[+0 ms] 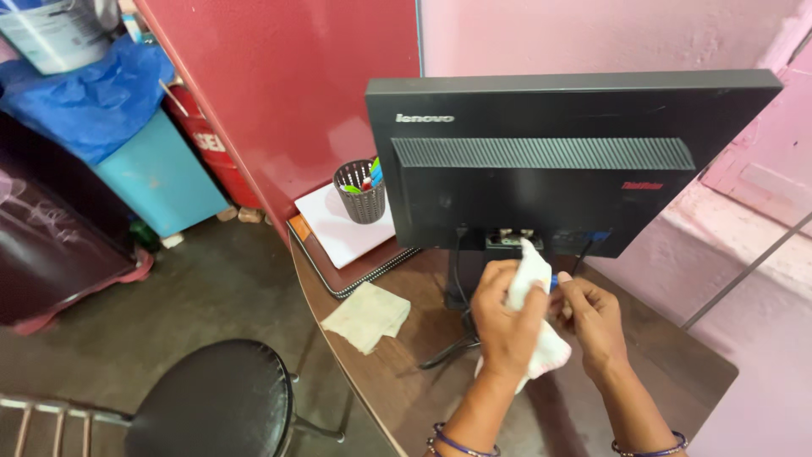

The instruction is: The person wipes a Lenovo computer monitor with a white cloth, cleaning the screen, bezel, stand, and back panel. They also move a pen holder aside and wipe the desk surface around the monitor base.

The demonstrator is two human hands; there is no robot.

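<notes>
Nearest the camera, two forearms with thin bangles at the wrists reach up over the brown worktop. The left hand is closed around a white cloth, fingers wrapped over its middle; one end of the cloth sticks up toward the underside of the monitor, the other hangs below the palm. The right hand is curled just beside the left, its fingertips pinched on a small blue plug that shows between the two hands, touching the cloth. How firmly it grips cannot be told.

To the left, off the worktop, a black round stool stands on the grey floor. On the worktop, left of the hands, lies a folded beige cloth. Black cables trail from the monitor down across the worktop.

Just above the hands is the back of a black monitor, with ports along its lower edge. Left of it, a white pad rests on a brown book, and a dark mesh pen cup stands on the pad.

Farther back are a red panel, a pink wall, and at far left a light blue bin under blue plastic.
</notes>
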